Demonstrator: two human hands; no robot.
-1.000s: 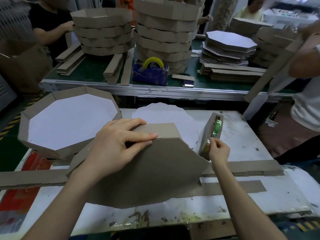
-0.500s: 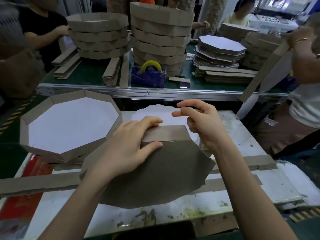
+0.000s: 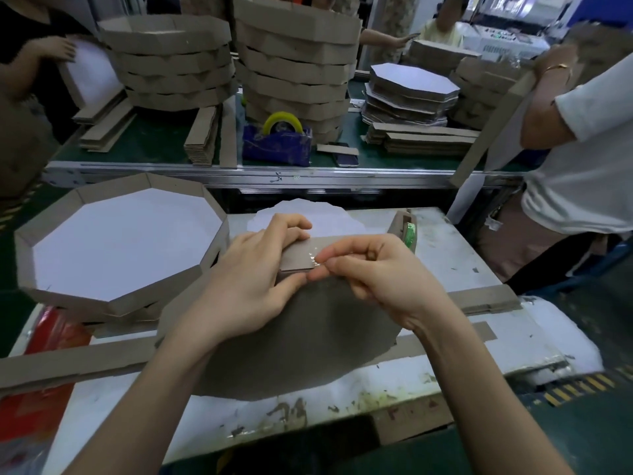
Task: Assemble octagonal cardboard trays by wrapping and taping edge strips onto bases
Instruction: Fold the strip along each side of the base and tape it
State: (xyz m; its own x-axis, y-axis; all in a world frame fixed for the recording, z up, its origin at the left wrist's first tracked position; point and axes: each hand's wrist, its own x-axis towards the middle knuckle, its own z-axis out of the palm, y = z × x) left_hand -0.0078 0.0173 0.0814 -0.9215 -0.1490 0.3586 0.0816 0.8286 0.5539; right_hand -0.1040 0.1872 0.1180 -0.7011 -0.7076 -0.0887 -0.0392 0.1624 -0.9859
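Observation:
A brown octagonal base (image 3: 301, 347) stands tilted towards me on the white table (image 3: 455, 248), grey-brown back side facing me. An edge strip (image 3: 301, 253) lies folded along its top edge. My left hand (image 3: 250, 282) pinches strip and base together from the left, thumb in front. My right hand (image 3: 376, 275) presses a piece of clear tape (image 3: 313, 257) onto the strip with its fingertips. The strip's long loose ends (image 3: 72, 365) run out flat to both sides under the base.
A finished octagonal tray (image 3: 116, 248) with a white floor sits at the left. A tape dispenser (image 3: 406, 231) stands behind my right hand. White sheets (image 3: 308, 214) lie behind the base. Beyond, a green bench (image 3: 154, 138) carries tray stacks and another tape roll (image 3: 282, 123); people work around it.
My right hand left the tape dispenser, came over the top of the base with a piece of tape and now presses it onto the strip. My left hand kept its hold.

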